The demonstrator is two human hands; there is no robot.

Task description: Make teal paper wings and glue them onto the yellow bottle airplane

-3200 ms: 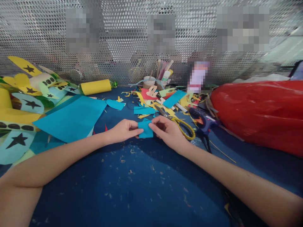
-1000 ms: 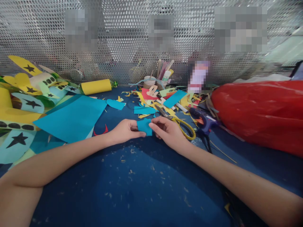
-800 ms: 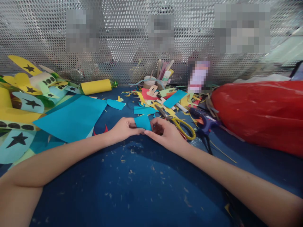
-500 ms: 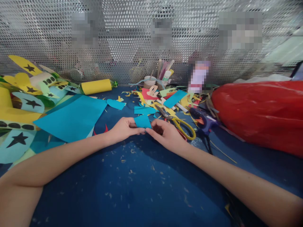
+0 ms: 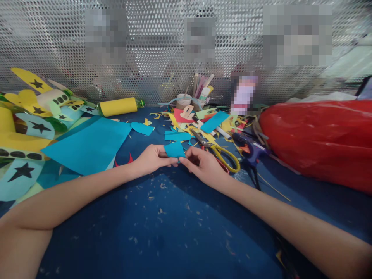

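A small piece of blue paper [image 5: 174, 149] is pinched between both hands above the blue table [image 5: 162, 232]. My left hand [image 5: 152, 159] grips its left side, thumb along the lower edge. At its lower right corner, the thumb and fingers of my right hand [image 5: 205, 166] are closed on it. Scissors with yellow handles [image 5: 226, 159] lie just behind my right hand. More cut blue pieces rest beyond the hands: a strip [image 5: 177, 135], a round-ended piece [image 5: 142, 128] and a rectangle [image 5: 215, 121]. A large blue sheet [image 5: 90, 141] lies to the left.
Paper planes with black stars [image 5: 37, 128] crowd the left side. A yellow-wrapped bottle [image 5: 118, 106] lies behind them. Cups of sticks [image 5: 193, 101] stand by the perforated metal panel [image 5: 157, 46]. A purple glue gun [image 5: 252, 149] and a red plastic bag [image 5: 319, 139] occupy the right.
The blue paper and the fingertips have shifted very slightly left. Both hands keep the same hold, and the things on the table stay in place.
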